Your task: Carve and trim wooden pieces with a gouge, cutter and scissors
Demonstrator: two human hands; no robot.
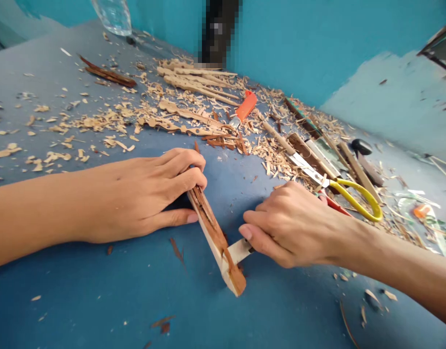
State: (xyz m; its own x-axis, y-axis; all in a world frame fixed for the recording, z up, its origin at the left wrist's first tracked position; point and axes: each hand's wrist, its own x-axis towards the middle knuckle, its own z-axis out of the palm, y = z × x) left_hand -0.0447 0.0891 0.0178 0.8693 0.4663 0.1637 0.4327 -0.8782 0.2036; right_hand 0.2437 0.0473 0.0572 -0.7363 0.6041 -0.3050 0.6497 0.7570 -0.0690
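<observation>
A split wooden stick [213,228] with reddish-brown bark on its upper face and pale wood along its side slants across the blue surface. My left hand [146,194] grips its far end, fingers curled over the top and thumb against the near side. In my right hand [292,228] is a knife [239,251], its handle mostly hidden in the closed fist. The short blade meets the bark near the stick's close end, where a strip of bark is partly lifted.
Wood shavings [99,118] cover much of the blue table [110,300]. Behind lie carved wooden sticks [197,82] and an orange-handled tool [246,105]. Yellow-handled scissors [368,201] are beside my right wrist. A clear plastic bottle [114,17] stands at the back, near the turquoise wall [299,43].
</observation>
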